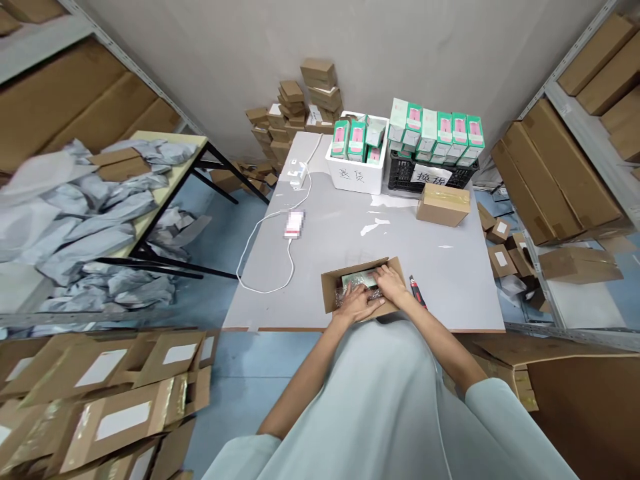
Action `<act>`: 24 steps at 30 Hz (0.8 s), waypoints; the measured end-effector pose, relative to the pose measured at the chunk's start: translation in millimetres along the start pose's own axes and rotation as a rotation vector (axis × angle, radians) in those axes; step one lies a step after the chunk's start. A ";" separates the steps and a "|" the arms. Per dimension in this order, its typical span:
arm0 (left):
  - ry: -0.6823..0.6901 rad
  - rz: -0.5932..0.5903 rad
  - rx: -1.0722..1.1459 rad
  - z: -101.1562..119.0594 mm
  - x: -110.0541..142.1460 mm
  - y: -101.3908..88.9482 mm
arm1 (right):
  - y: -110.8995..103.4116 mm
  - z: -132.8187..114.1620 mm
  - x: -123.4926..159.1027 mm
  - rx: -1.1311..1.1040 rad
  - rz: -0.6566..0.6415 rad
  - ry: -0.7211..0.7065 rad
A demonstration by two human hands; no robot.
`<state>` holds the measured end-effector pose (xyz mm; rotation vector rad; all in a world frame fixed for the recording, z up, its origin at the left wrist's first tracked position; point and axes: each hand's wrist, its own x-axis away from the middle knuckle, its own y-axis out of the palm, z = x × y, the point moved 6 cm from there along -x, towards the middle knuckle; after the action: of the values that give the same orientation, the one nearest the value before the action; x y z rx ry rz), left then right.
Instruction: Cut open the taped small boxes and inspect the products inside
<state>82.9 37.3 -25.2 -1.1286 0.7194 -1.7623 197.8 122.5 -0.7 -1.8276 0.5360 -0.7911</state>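
Note:
An unsealed cardboard box [328,291] sits near the front edge of the table. Inside it lie a pale green carton [356,278] and clear bubble wrap [342,294]. My left hand [356,304] rests in the front of the box with thumb and fingers apart, touching the bubble wrap. At the box's right end, my right hand [391,283] reaches in with its fingers bent close together by the carton and wrap. What those fingertips hold, if anything, is hidden. A red and black utility knife [417,292] lies just right of the box, beside my right forearm.
A closed cardboard box [443,205] stands at the table's right. Behind are a white foam bin [356,180] and a black crate [405,175] of green-and-pink cartons. A white cable [255,230] and power strip [298,173] lie left. Flattened cardboard boxes [120,393] fill the lower left.

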 end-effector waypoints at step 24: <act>-0.064 -0.125 0.023 -14.2 17.9 23.9 | -30.6 -18.7 5.5 0.179 -0.062 -0.031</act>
<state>75.6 11.0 -43.7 -1.2313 0.5993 -1.8254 188.0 118.4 34.0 -1.6949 0.3780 -0.8245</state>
